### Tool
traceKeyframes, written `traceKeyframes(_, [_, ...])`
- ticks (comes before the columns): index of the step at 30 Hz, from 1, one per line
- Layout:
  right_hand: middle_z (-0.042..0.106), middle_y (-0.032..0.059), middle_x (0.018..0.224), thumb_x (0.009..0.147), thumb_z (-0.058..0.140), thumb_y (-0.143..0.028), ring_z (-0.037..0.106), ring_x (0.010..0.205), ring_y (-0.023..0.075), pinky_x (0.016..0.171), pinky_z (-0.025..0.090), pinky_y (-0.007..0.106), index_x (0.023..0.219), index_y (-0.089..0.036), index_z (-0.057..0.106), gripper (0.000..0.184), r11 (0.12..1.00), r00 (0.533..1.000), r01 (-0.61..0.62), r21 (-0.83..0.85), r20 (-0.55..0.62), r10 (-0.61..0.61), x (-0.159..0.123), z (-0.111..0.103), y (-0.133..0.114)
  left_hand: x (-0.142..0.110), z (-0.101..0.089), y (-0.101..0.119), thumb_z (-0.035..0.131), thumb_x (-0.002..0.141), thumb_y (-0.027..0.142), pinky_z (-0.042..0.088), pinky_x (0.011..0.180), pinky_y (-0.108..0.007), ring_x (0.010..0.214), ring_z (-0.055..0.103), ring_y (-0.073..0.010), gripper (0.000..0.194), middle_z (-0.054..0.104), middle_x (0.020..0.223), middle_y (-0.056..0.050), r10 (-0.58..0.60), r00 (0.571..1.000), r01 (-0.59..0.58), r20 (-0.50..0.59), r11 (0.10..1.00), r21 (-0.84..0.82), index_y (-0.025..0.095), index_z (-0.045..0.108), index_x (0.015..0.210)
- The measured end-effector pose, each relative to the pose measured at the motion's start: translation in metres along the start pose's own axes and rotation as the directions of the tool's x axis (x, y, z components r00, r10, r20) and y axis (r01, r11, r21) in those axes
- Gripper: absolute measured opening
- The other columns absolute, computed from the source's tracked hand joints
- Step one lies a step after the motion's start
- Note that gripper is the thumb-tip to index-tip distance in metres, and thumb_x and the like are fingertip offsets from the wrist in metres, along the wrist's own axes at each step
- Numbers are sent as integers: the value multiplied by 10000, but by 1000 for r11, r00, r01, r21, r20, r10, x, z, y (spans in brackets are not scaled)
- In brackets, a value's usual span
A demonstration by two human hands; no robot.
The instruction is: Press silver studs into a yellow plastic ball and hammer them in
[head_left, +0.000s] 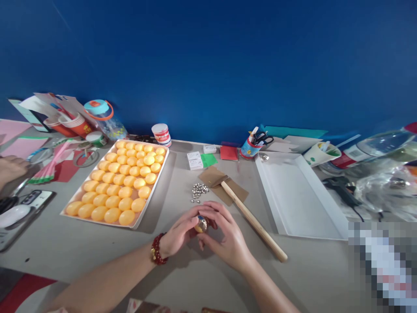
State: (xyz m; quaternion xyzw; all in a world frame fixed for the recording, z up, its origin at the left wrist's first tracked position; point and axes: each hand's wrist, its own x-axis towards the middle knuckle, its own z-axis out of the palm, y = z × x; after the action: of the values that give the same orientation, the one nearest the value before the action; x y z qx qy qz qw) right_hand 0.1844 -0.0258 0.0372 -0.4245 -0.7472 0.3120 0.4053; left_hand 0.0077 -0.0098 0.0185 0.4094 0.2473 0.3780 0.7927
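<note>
Close to the table's near edge, my left hand (180,234) and my right hand (227,238) come together around a small round thing (202,224), shiny silver on one side and yellowish below. The fingers of both are curled round it, and part of it is hidden. Just beyond my fingertips lies a loose pile of small silver balls (199,190). A wooden-handled hammer (254,221) rests to the right of my right hand, its head on brown paper squares (239,187). At the left, a white tray (135,227) holds rows of orange balls (125,191).
A shallow white tray (299,195) lies at the right, with a silver piece (264,157) at its far corner. Small white boxes (195,164), a red paper stack (229,153) and a scissors cup (250,149) stand at the back. Another person's hand (12,169) is at far left.
</note>
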Motion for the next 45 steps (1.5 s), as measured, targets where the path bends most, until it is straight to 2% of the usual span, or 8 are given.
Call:
traceKeyframes(9, [599, 123, 1293, 822, 724, -188, 552, 1256, 285, 1018, 501, 429, 1219, -260, 608, 419, 1000, 1000, -9, 3, -6, 9, 0, 0, -3, -2, 4, 9, 557, 939, 349, 536, 543, -200, 805, 608, -172, 378, 638, 1010, -94, -42, 999, 44, -24, 997, 65, 199, 612, 1282])
traceKeyframes(15, [577, 119, 1297, 772, 688, -128, 579, 1206, 290, 921, 559, 406, 1165, -262, 628, 420, 999, 995, -51, -3, -82, 51, -1, 0, 0, 0, 5, 7, 700, 858, 294, 540, 604, -203, 1088, 604, -276, 455, 603, 1231, -133, 122, 992, -119, -31, 989, 90, 237, 596, 1297])
traceKeyframes(19, [575, 123, 1286, 793, 706, -157, 579, 1199, 287, 897, 572, 388, 1173, -256, 631, 400, 998, 993, -63, 26, -103, 65, -3, -1, 2, -1, 2, 5, 641, 893, 267, 553, 662, -254, 1141, 594, -297, 398, 607, 1269, -130, 80, 995, -79, -56, 997, 22, 234, 596, 1287])
traceKeyframes(26, [612, 112, 1242, 798, 725, -150, 591, 1180, 272, 881, 574, 368, 1175, -253, 621, 404, 991, 992, -86, 106, -88, 96, -1, -1, -2, 2, 1, 4, 568, 907, 249, 521, 591, -213, 997, 643, -234, 296, 677, 1079, -114, 30, 999, -33, -20, 984, -176, 196, 618, 1194])
traceKeyframes(28, [611, 112, 1245, 807, 725, -161, 582, 1192, 276, 894, 567, 377, 1195, -258, 616, 415, 991, 991, -82, 109, -95, 92, -1, -1, -3, 2, 1, 5, 570, 911, 251, 505, 564, -202, 926, 648, -213, 294, 677, 1035, -104, 25, 999, -29, -30, 986, -162, 198, 605, 1198])
traceKeyframes(33, [573, 126, 1289, 869, 708, -290, 549, 1230, 296, 936, 550, 410, 1277, -262, 598, 423, 983, 996, -65, 173, -48, 74, -1, -3, 1, 0, 3, 8, 623, 900, 259, 519, 660, -235, 990, 630, -222, 299, 657, 1095, -97, 64, 996, -67, -65, 996, -52, 203, 592, 1192])
traceKeyframes(38, [565, 121, 1214, 952, 602, -307, 623, 1074, 246, 839, 585, 360, 1154, -243, 651, 218, 936, 990, -104, 336, -53, 129, -2, -4, 3, 0, 2, 4, 649, 900, 242, 511, 645, -240, 722, 589, -121, 302, 658, 992, -61, 85, 995, -85, -56, 996, 12, 202, 595, 1194])
traceKeyframes(45, [551, 116, 1216, 933, 637, -343, 614, 1086, 252, 824, 591, 348, 1127, -249, 662, 217, 847, 979, -176, 502, -2, 205, -3, -2, 1, 0, 1, 2, 659, 893, 267, 498, 625, -245, 694, 588, -121, 308, 659, 981, -63, 93, 995, -92, -37, 996, 23, 200, 609, 1190])
